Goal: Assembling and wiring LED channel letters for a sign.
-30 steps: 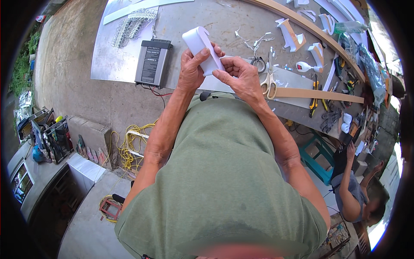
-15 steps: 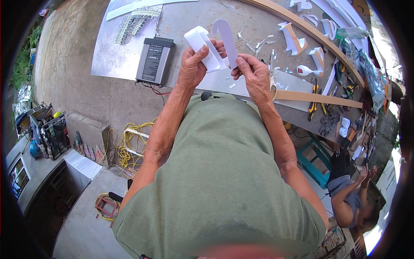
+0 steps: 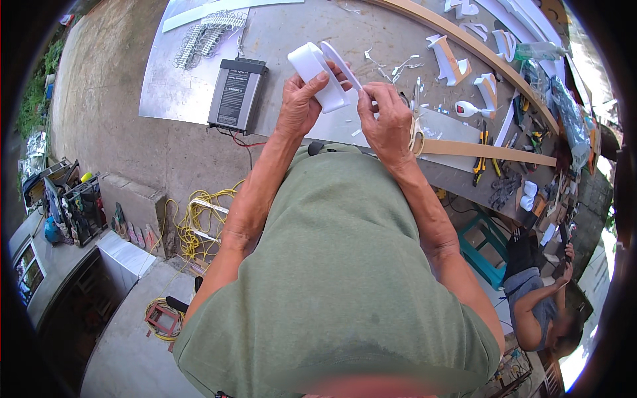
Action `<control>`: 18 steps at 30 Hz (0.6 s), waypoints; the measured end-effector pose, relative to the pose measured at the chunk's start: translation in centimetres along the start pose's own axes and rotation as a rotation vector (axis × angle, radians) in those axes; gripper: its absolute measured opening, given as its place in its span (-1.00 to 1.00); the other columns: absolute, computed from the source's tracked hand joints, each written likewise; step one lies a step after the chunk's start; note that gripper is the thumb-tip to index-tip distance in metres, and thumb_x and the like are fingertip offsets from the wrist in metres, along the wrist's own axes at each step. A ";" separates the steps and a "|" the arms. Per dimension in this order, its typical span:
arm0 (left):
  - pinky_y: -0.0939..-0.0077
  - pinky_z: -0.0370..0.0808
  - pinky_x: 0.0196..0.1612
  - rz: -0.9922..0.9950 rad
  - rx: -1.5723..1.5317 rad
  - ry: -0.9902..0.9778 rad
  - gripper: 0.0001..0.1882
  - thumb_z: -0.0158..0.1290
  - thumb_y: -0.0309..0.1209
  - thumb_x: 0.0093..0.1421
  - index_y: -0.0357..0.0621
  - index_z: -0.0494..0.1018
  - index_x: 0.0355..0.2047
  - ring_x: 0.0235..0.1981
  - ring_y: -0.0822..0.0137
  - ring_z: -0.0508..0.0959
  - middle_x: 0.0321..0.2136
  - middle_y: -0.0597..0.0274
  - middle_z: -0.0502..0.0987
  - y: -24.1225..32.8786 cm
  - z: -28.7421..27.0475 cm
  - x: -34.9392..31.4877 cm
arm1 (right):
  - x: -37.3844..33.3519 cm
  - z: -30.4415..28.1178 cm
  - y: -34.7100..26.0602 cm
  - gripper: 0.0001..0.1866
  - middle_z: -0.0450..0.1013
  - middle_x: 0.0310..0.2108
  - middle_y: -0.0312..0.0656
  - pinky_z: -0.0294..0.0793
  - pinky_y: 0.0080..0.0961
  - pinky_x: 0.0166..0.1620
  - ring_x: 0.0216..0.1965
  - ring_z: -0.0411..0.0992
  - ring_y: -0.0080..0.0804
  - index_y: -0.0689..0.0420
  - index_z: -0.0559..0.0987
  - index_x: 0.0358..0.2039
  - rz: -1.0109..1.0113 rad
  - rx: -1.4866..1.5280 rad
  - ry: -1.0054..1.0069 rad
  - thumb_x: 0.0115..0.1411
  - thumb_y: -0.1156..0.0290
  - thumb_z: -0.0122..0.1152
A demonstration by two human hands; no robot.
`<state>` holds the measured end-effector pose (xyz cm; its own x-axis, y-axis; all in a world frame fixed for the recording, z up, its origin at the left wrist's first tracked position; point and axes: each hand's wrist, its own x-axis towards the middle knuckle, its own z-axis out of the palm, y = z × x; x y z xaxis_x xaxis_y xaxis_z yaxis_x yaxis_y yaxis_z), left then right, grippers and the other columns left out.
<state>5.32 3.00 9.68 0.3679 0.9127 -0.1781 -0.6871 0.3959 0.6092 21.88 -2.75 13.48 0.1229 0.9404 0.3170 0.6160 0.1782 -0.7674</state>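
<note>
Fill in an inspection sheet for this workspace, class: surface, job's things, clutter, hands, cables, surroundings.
Surface: grey metal-topped bench.
Job's things: white curved plastic piece with a thin white strip beside it.
Clutter: black power unit, scissors, wooden slat, white offcuts.
Hands: left hand grips the piece; right hand pinches at the strip.
Cables: yellow cord coiled on the floor.
Surroundings: seated person, teal stool.

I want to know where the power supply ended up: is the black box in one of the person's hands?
No, the black box lies on the metal sheet, left of the left hand.
</note>
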 end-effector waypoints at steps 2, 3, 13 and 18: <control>0.06 0.55 0.17 -0.010 0.034 0.037 -0.61 0.18 -0.42 0.29 -0.37 0.42 0.06 0.08 0.06 0.58 0.03 -0.13 0.55 -0.1 0.8 0.0 | -0.2 0.4 0.0 -0.85 0.55 -0.26 -0.06 0.62 -0.35 -0.35 -0.38 0.59 -0.16 0.24 0.57 -0.21 -0.098 -0.085 -0.002 0.21 0.53 0.27; 0.06 0.55 0.17 -0.011 0.034 0.035 -0.61 0.18 -0.42 0.29 -0.37 0.42 0.06 0.08 0.06 0.58 0.03 -0.13 0.55 -0.3 0.6 0.1 | -0.3 0.6 -0.2 -0.83 0.55 -0.24 -0.05 0.61 -0.33 -0.33 -0.35 0.58 -0.13 0.24 0.56 -0.20 -0.143 -0.081 -0.033 0.20 0.52 0.28; 0.21 0.62 0.04 -0.076 0.218 0.100 -0.58 0.26 -0.52 0.19 -0.40 0.44 0.03 -0.06 0.12 0.65 -0.11 -0.07 0.61 -0.7 -0.5 0.2 | -0.6 0.9 2.9 -0.82 0.58 -0.42 -0.15 0.51 -0.50 -0.37 -0.42 0.56 -0.42 0.28 0.64 -0.23 0.340 0.230 -0.239 0.28 0.41 0.26; 0.36 0.61 -0.08 -0.106 0.297 0.150 -0.55 0.34 -0.52 0.11 -0.41 0.48 -0.02 -0.17 0.27 0.65 -0.19 0.06 0.63 -1.3 -1.4 0.4 | -1.4 1.2 5.0 -0.75 0.57 -0.51 -0.27 0.45 -0.59 -0.44 -0.52 0.49 -0.61 0.27 0.65 -0.21 0.610 0.453 -0.346 0.31 0.31 0.26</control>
<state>5.50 2.94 7.76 0.3163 0.8816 -0.3502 -0.4299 0.4623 0.7756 23.81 -2.87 8.54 0.0421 0.9323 -0.3592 0.1368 -0.3615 -0.9223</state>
